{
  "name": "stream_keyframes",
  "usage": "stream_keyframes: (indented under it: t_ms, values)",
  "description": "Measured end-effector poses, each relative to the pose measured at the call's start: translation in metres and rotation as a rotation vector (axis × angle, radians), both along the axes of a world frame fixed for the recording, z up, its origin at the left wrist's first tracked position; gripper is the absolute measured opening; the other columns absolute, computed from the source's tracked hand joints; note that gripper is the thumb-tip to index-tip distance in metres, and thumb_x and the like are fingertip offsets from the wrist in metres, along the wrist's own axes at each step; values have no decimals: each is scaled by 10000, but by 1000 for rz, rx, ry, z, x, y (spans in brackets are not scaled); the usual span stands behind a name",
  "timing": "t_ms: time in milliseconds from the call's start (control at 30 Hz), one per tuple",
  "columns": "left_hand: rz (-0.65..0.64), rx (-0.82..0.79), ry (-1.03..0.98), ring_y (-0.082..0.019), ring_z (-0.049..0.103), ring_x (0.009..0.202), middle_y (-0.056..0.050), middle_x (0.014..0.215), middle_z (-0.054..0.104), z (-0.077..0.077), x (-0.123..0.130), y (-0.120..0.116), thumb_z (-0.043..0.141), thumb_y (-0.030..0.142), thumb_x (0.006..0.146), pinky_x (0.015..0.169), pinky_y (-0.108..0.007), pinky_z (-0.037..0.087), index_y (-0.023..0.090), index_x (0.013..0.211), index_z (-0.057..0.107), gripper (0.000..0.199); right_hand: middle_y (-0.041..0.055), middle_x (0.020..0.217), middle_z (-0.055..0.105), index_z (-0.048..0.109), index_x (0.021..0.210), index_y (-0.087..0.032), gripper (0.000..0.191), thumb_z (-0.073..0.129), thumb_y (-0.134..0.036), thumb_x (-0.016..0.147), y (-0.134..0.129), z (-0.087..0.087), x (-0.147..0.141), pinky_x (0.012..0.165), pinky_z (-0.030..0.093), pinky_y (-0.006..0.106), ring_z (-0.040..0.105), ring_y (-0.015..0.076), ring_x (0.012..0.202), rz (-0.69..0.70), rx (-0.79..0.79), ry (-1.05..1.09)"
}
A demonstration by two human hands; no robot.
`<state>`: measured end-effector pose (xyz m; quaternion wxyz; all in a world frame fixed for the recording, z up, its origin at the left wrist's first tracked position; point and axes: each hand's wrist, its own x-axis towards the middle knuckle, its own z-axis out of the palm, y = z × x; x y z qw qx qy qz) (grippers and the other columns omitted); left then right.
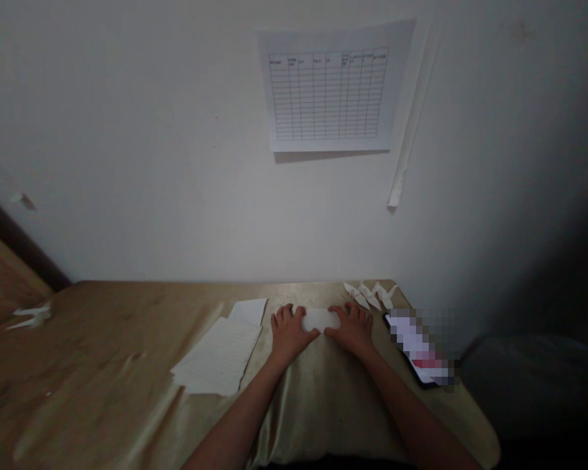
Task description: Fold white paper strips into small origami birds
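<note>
A small white rectangular piece of paper [321, 320] lies between my two hands on the cloth-covered table. My left hand [290, 331] grips its left end, with the thumb at the near edge and the index finger at the far edge. At the right end, my right hand [353, 328] holds the paper the same way, its other fingers curled on the cloth. Both thumbs point inward and nearly meet along the near edge. Whether the paper is folded in layers I cannot tell.
A stack of lined paper sheets [218, 359] rests left of my hands. Several folded white paper pieces [371, 295] sit at the back right, near a phone [416, 349] with a blurred screen. Paper scraps [32, 316] lie far left. A printed table sheet [329, 98] hangs on the wall.
</note>
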<state>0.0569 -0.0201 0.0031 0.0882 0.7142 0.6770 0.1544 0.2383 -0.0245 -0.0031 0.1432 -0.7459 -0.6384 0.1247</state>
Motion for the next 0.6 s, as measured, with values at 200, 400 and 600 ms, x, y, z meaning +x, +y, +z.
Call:
stream_keyframes:
  t_ms: [200,400,600]
  values:
    - [-20,-40,-14,-346,410,1513,-127,1571,510,0,-10,5,773,446,813,1277,-492,255,279,1320,670,544,76,1606,459,636,1430,-432,645,757,-470,798,0,2,7,1262,204,578,346,358,1535,26,-15,26]
    - [-85,-98,-15,-325,388,1546,-103,1620,487,3,-25,11,759,355,844,1289,-469,265,308,1360,682,525,52,1618,456,646,1416,-431,597,721,-388,825,1,3,15,1265,235,532,357,342,1540,37,-39,26]
    - [-175,-124,-3,-298,412,1544,-86,1629,498,5,-38,15,704,281,879,1288,-444,288,317,1387,679,510,41,1642,428,632,1436,-421,593,682,-320,853,6,0,25,1272,225,496,352,304,1548,63,-73,15]
